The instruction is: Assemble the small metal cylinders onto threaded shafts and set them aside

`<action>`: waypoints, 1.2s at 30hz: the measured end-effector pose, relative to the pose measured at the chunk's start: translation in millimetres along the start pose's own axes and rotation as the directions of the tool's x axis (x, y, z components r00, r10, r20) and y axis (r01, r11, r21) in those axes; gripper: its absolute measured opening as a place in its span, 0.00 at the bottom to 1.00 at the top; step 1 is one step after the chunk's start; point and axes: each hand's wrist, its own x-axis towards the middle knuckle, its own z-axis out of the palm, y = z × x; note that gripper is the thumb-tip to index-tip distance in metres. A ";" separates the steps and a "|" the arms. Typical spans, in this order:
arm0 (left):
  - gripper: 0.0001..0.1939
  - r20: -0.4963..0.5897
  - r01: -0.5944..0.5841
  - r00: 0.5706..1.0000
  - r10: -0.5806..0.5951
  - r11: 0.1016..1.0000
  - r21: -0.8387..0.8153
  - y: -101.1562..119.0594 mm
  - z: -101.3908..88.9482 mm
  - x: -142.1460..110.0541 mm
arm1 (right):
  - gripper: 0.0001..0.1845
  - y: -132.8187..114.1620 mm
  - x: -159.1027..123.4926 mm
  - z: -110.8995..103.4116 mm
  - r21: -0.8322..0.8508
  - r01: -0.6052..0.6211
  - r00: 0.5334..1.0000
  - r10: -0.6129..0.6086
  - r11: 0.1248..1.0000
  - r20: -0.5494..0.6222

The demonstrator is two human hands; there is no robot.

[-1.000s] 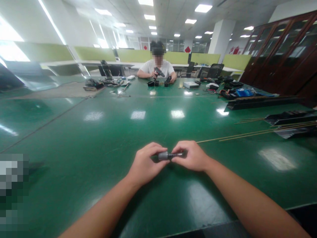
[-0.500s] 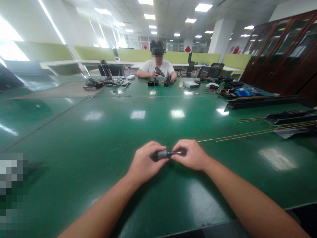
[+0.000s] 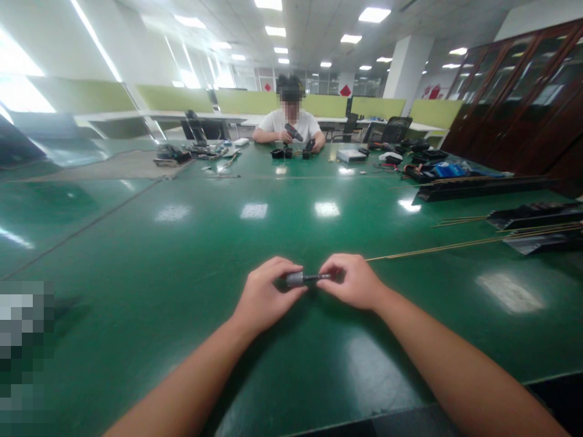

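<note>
My left hand (image 3: 264,292) is closed around a grey cylinder (image 3: 295,279), with thumb and fingers on its sides. From the cylinder's right end a thin dark shaft (image 3: 312,277) runs level toward my right hand (image 3: 353,282). The fingertips of that hand pinch the shaft's far end, which they partly hide. A short gap between the two hands leaves the middle of the shaft bare. Both hands are just above the green tabletop (image 3: 282,230); what kind of part this is cannot be made out.
Long thin brass-coloured rods (image 3: 432,247) reach in from dark metal channels (image 3: 542,238) at the right. Across the table a person in a white shirt (image 3: 274,124) holds a dark power tool (image 3: 294,132). Tools and wires (image 3: 437,167) lie at the far right, and more clutter (image 3: 173,155) at far left.
My hands have drawn slightly apart: the left has shifted a little to the left with the grey cylinder, and my right fingertips sit slightly farther right along the shaft.
</note>
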 end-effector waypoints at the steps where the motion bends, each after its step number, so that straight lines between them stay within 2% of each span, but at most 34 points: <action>1: 0.11 0.000 0.000 1.000 0.000 1.000 0.004 -0.8 -0.1 0.0 | 0.04 0.1 0.3 -0.1 0.000 -0.001 1.000 0.001 1.000 -0.003; 36: 0.11 0.000 0.020 1.000 -0.020 0.999 0.034 -6.4 -3.4 1.3 | 0.04 2.8 2.2 -1.4 -0.017 -0.026 1.000 0.026 1.000 -0.005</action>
